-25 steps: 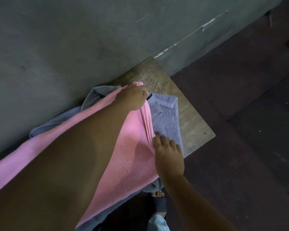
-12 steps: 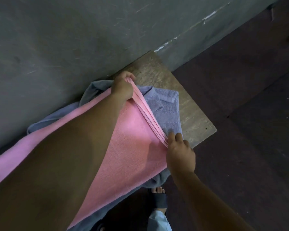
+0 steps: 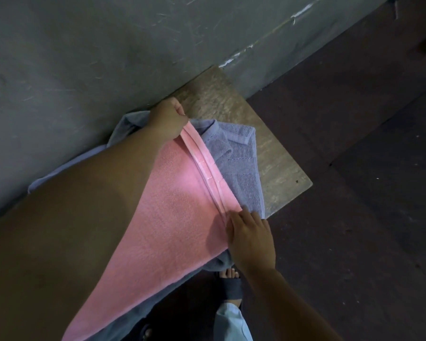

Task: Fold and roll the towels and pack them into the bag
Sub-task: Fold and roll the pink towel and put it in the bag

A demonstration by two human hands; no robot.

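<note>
Grey wall (image 3: 108, 57) ran along the left. The left forearm blocked a big chunk of the pink towel (image 3: 172, 217), and the left hand (image 3: 169, 120) was curled tight round the far end of its folded hem. Pink one lay on top of a purple towel (image 3: 241, 173) on the wooden desk (image 3: 276, 153). The right hand (image 3: 250, 238) sat on the near end of the hem; couldn't tell if it was pinching or just pressing. A sandalled foot (image 3: 230, 281) was below, with dark floor (image 3: 354, 217) off right.
</note>
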